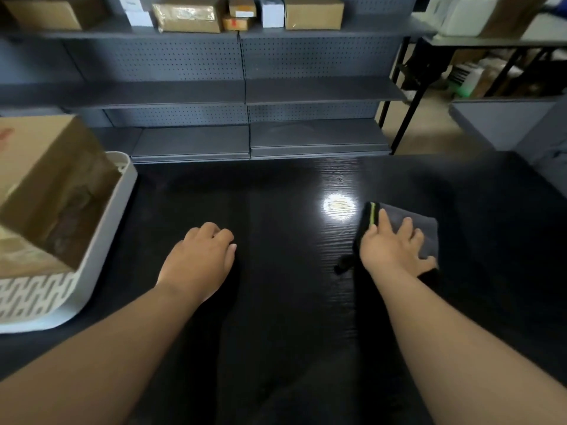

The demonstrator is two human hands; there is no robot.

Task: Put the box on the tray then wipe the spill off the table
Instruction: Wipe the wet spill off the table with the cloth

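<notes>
As the cardboard box (52, 185) sits tilted in the white tray (104, 234), both hands are on the black table (276, 317).
Right hand (395, 243) lies flat on a dark grey cloth (395, 212), fingers spread, just beside a bright shiny patch (339, 207); left hand (202, 256) rests nearer the tray, fingers loosely curled, holding nothing.

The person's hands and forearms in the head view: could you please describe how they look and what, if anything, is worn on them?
The left hand and right hand are bare, with no gloves, and I see no rings on the fingers that show. The left forearm and right forearm are bare too: no sleeves, watch or bracelet in view, and no markings.
</notes>
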